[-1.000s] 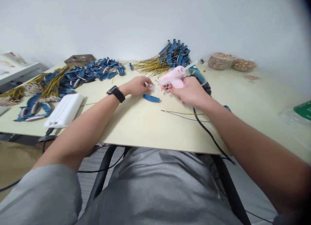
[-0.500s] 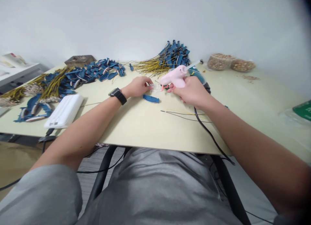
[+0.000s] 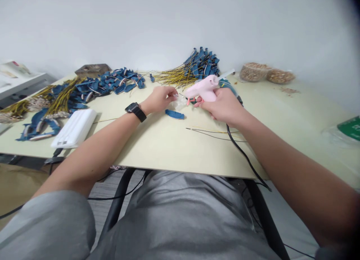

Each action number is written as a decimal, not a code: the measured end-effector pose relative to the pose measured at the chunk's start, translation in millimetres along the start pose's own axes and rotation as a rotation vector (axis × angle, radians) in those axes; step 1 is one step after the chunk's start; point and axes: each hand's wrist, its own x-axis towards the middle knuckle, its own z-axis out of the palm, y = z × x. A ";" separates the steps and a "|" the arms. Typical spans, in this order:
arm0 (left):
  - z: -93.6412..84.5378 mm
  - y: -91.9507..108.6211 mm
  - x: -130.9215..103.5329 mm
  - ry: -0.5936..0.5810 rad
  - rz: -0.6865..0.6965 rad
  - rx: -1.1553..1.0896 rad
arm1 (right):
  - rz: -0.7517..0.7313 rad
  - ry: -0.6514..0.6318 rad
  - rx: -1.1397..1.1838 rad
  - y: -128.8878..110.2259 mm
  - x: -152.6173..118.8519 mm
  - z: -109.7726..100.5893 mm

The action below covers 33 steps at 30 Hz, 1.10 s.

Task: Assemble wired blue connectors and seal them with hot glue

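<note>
My right hand point(image 3: 225, 105) is wrapped round the handle of a pink hot glue gun point(image 3: 203, 87), and a clear glue stick point(image 3: 226, 73) pokes out of its rear. The gun's tip points left, toward the fingers of my left hand point(image 3: 162, 98). Those fingers are pinched together on a small pale piece too tiny to name. Just beneath the tip lies a whitish translucent lump point(image 3: 179, 102), perhaps glue. A blue curved piece point(image 3: 174, 114) rests on the table below my left fingers. Thin dark and yellow wires point(image 3: 216, 133) lie nearer to me.
Blue pieces on yellow stems are piled at the left point(image 3: 112, 81) and at the back point(image 3: 201, 63). A white power bank point(image 3: 74, 129) lies left of my forearm. Tubs of pale bits point(image 3: 254, 72) stand back right, a green-labelled bottle point(image 3: 348, 129) far right. The gun's black cord point(image 3: 243, 155) runs over the table edge.
The glue gun has shifted very slightly right, its stick tilting a little. My left fingers have moved slightly beside the tip, and more of the translucent lump shows.
</note>
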 end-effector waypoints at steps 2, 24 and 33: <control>-1.0 2.6 -0.3 0.022 0.014 0.010 | 0.002 -0.001 -0.020 -0.5 -0.7 -0.8; -5.8 24.9 -1.0 0.007 0.015 0.127 | -0.037 -0.016 -0.021 14.4 8.0 -2.3; -8.6 25.1 -1.5 0.016 0.012 0.131 | -0.038 -0.019 -0.021 12.6 7.0 -1.5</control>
